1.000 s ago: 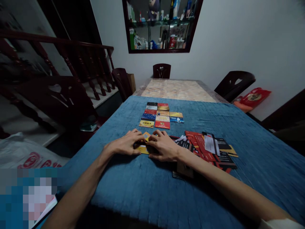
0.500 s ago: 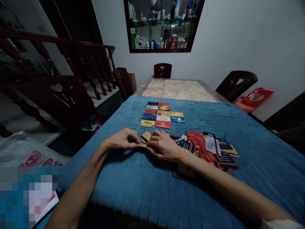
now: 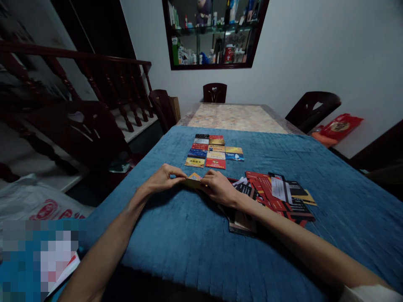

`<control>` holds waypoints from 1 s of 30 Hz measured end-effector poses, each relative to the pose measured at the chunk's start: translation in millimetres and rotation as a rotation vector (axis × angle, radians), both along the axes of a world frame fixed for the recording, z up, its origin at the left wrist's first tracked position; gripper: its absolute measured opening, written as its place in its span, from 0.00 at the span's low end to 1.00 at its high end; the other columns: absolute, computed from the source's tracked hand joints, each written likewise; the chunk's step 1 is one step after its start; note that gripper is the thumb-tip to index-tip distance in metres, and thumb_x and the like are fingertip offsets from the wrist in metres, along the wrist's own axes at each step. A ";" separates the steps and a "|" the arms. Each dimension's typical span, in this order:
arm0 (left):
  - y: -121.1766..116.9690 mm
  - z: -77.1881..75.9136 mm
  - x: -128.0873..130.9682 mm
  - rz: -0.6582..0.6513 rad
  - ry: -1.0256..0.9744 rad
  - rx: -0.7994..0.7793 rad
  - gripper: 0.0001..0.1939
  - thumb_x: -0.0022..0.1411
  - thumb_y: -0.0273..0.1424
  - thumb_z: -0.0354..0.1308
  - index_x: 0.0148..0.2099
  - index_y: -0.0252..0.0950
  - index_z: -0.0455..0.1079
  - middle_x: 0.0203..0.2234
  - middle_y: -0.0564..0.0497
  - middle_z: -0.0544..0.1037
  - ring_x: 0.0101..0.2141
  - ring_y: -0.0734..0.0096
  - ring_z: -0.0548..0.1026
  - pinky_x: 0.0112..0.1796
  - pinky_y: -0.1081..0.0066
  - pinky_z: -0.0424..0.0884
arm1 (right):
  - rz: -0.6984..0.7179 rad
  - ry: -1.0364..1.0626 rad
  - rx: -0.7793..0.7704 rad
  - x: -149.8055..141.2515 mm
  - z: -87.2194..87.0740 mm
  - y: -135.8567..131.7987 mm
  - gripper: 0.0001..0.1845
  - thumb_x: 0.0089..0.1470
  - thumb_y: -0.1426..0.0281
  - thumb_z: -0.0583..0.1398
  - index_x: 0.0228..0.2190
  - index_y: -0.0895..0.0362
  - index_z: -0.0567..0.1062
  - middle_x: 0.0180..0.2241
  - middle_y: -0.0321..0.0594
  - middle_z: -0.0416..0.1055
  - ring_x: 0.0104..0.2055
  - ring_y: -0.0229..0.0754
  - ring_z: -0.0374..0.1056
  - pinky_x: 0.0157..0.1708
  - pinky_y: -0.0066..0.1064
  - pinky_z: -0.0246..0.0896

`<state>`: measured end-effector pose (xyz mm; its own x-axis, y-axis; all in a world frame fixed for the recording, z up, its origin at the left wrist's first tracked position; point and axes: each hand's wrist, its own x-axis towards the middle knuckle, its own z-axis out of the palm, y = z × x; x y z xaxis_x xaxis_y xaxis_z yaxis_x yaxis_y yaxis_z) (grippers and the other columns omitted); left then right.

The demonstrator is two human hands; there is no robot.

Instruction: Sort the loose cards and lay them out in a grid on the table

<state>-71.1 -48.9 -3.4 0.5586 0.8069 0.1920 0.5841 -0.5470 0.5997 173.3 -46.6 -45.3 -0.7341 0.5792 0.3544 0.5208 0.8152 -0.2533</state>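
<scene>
Both hands pinch a yellowish card (image 3: pixel 192 183) between them, tilted up above the cloth. My left hand (image 3: pixel 165 179) grips its left end between thumb and fingers. My right hand (image 3: pixel 218 186) has its fingers closed on the right end. Just behind the held card shows the top of an orange card (image 3: pixel 194 176). Farther off, several cards lie in neat overlapping columns, with a gold card (image 3: pixel 194 162) and a red card (image 3: pixel 215 163) nearest. To the right, partly under my right forearm, spreads a loose pile of red and black cards (image 3: pixel 270 191).
A blue cloth (image 3: pixel 163 243) covers the near part of the table; its patterned top (image 3: pixel 236 115) shows at the far end. Dark wooden chairs (image 3: pixel 313 111) stand around it. A white plastic bag (image 3: pixel 28 201) is at the left, and a red bag (image 3: pixel 341 128) at the right.
The yellowish card has come up off the cloth and tilted upright, and both hands have risen slightly with it. It now hides part of the orange card. The laid-out cards have not moved.
</scene>
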 end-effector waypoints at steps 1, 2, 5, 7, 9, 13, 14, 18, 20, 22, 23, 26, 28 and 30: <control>0.1 -0.6 0.2 0.000 -0.003 0.008 0.11 0.62 0.30 0.57 0.40 0.33 0.81 0.33 0.47 0.83 0.34 0.67 0.79 0.38 0.72 0.72 | -0.006 0.008 -0.005 -0.1 -0.5 -0.2 0.08 0.61 0.74 0.58 0.31 0.58 0.77 0.31 0.43 0.76 0.35 0.43 0.62 0.37 0.34 0.55; 0.2 -1.1 0.5 0.002 -0.008 0.016 0.11 0.62 0.30 0.57 0.40 0.33 0.81 0.33 0.47 0.83 0.33 0.67 0.79 0.38 0.71 0.72 | -0.014 0.017 -0.009 0.0 -0.9 -0.3 0.08 0.60 0.75 0.58 0.31 0.58 0.77 0.31 0.43 0.76 0.36 0.43 0.62 0.37 0.34 0.56; 0.1 -2.2 1.4 0.017 -0.039 0.025 0.11 0.61 0.30 0.57 0.40 0.35 0.81 0.32 0.48 0.84 0.32 0.67 0.79 0.38 0.70 0.73 | -0.046 0.080 -0.017 0.9 -0.5 -0.4 0.07 0.57 0.77 0.59 0.30 0.58 0.77 0.31 0.43 0.75 0.37 0.44 0.63 0.37 0.34 0.57; -0.1 -2.8 2.1 0.037 -0.075 0.024 0.11 0.59 0.29 0.57 0.39 0.37 0.81 0.33 0.50 0.84 0.33 0.67 0.79 0.39 0.70 0.74 | -0.068 0.155 -0.020 1.7 1.1 -0.6 0.06 0.56 0.77 0.59 0.32 0.58 0.77 0.31 0.43 0.73 0.37 0.44 0.63 0.37 0.33 0.58; -0.5 -3.5 3.1 0.058 -0.112 0.023 0.10 0.58 0.29 0.58 0.39 0.38 0.81 0.34 0.51 0.84 0.34 0.66 0.79 0.40 0.70 0.75 | -0.083 0.246 -0.026 2.4 3.4 -0.8 0.07 0.56 0.77 0.59 0.34 0.58 0.77 0.31 0.42 0.72 0.37 0.43 0.64 0.37 0.33 0.59; -2.2 -5.5 7.6 0.051 -0.133 0.006 0.11 0.57 0.28 0.59 0.40 0.36 0.80 0.35 0.49 0.84 0.35 0.67 0.80 0.41 0.70 0.75 | -0.099 0.388 -0.016 2.5 7.0 -1.7 0.08 0.59 0.75 0.57 0.37 0.57 0.76 0.33 0.42 0.71 0.36 0.42 0.64 0.37 0.33 0.60; -2.6 -6.1 9.3 0.037 -0.130 -0.001 0.11 0.57 0.27 0.59 0.40 0.35 0.80 0.35 0.49 0.84 0.35 0.67 0.80 0.41 0.70 0.75 | -0.100 0.406 -0.006 2.4 7.6 -1.9 0.08 0.60 0.74 0.56 0.37 0.57 0.76 0.33 0.42 0.71 0.36 0.42 0.64 0.37 0.33 0.60; -3.8 -8.8 15.5 -0.023 -0.102 -0.034 0.12 0.57 0.25 0.57 0.41 0.33 0.80 0.34 0.49 0.84 0.35 0.69 0.79 0.40 0.72 0.74 | -0.089 0.425 0.051 2.7 10.3 -2.3 0.09 0.62 0.73 0.56 0.38 0.57 0.77 0.33 0.43 0.72 0.35 0.42 0.65 0.37 0.33 0.60; -4.2 -9.2 17.4 -0.027 -0.096 -0.035 0.10 0.58 0.26 0.58 0.40 0.32 0.79 0.32 0.49 0.83 0.33 0.69 0.78 0.39 0.72 0.74 | -0.094 0.399 0.084 3.3 12.1 -2.5 0.09 0.62 0.73 0.56 0.39 0.56 0.77 0.34 0.43 0.73 0.36 0.42 0.65 0.38 0.34 0.60; -5.1 -8.1 18.4 -0.008 -0.118 -0.032 0.10 0.58 0.29 0.60 0.40 0.32 0.79 0.31 0.49 0.82 0.33 0.69 0.78 0.39 0.71 0.74 | -0.100 0.355 0.112 3.7 13.7 -2.9 0.10 0.63 0.72 0.55 0.39 0.56 0.78 0.34 0.44 0.75 0.38 0.44 0.65 0.39 0.36 0.59; -5.8 -7.0 18.8 0.003 -0.141 -0.034 0.11 0.58 0.30 0.61 0.41 0.31 0.79 0.32 0.48 0.82 0.34 0.69 0.78 0.40 0.70 0.74 | -0.101 0.333 0.124 3.8 14.3 -3.3 0.11 0.63 0.72 0.55 0.40 0.55 0.78 0.35 0.44 0.75 0.38 0.44 0.65 0.39 0.36 0.59; -8.2 -2.8 20.4 0.019 -0.225 -0.044 0.14 0.58 0.33 0.61 0.44 0.32 0.78 0.36 0.47 0.83 0.37 0.67 0.78 0.43 0.68 0.75 | -0.091 0.294 0.154 3.3 14.9 -5.4 0.12 0.64 0.72 0.54 0.41 0.55 0.78 0.35 0.45 0.76 0.39 0.45 0.65 0.40 0.36 0.58; -9.4 -1.1 22.2 0.022 -0.262 -0.037 0.13 0.59 0.34 0.61 0.43 0.32 0.78 0.36 0.47 0.83 0.38 0.67 0.79 0.44 0.68 0.75 | -0.077 0.291 0.162 2.4 14.5 -7.1 0.12 0.65 0.71 0.54 0.41 0.56 0.78 0.36 0.45 0.77 0.39 0.45 0.65 0.39 0.36 0.58; -9.7 -1.1 23.9 0.029 -0.268 -0.023 0.12 0.59 0.35 0.61 0.40 0.32 0.78 0.34 0.47 0.82 0.36 0.67 0.78 0.43 0.68 0.75 | -0.061 0.285 0.158 1.2 13.7 -8.3 0.12 0.65 0.71 0.54 0.42 0.56 0.78 0.37 0.45 0.78 0.39 0.45 0.65 0.39 0.36 0.58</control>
